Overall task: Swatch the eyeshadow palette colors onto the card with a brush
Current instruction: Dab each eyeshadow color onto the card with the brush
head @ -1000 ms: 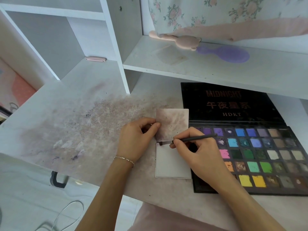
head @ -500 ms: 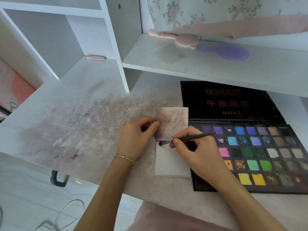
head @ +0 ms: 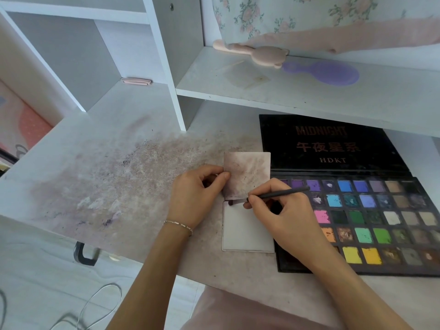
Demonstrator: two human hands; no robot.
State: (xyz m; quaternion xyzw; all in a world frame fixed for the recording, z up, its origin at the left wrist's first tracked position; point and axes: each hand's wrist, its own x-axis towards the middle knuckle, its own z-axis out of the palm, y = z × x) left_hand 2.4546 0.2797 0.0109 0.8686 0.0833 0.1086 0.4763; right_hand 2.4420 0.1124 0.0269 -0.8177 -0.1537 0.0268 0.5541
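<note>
Card (head: 247,232): lay flat on the desk (head: 100,167), just left of the open eyeshadow palette (head: 371,210). Left hand (head: 192,198) pinched its stained upper half. Right hand (head: 283,210) pinched the brush (head: 269,196), tip touching the card's upper left corner.

card (head: 247,231): white, flat beside palette (head: 390,217) | brush (head: 266,197): tip on card's top-left

Bright even daylight, soft faint shadows, no harsh glare, wide-angle bending of straight edges, slightly soft focus throughout
</note>
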